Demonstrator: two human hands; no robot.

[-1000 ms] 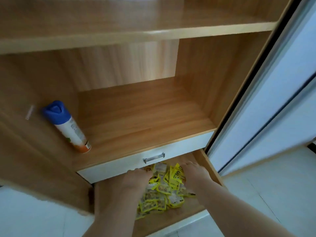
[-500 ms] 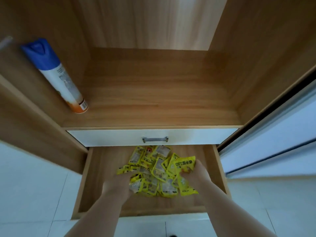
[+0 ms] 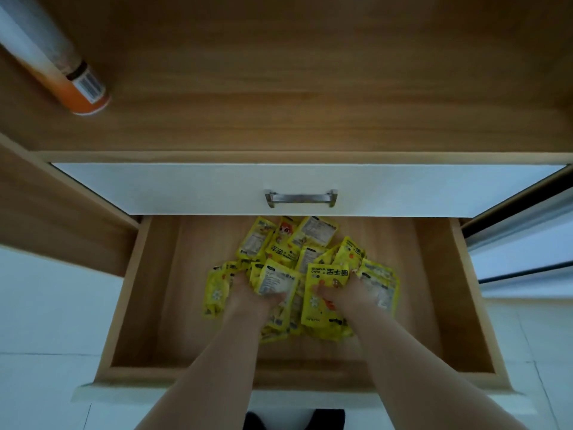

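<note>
A heap of several yellow hand-warmer packets (image 3: 288, 243) lies in the middle of an open wooden drawer (image 3: 148, 290). My left hand (image 3: 251, 296) is in the heap and grips a yellow packet (image 3: 276, 279) with a white label, thumb across its lower edge. My right hand (image 3: 350, 293) grips another yellow packet (image 3: 328, 274) printed with "HAND WARMER", held upright over the pile. Both forearms reach in from the bottom of the view.
Above the open drawer is a shut white drawer front with a metal handle (image 3: 300, 198). On the wooden shelf (image 3: 310, 88) above it a spray can (image 3: 52, 60) stands at the left. White tiled floor (image 3: 46, 321) surrounds the cabinet, and a sliding door (image 3: 527, 243) is at the right.
The view has tilted down and come closer to the drawer. Both hands have dug into the pile and each has lifted a packet.
</note>
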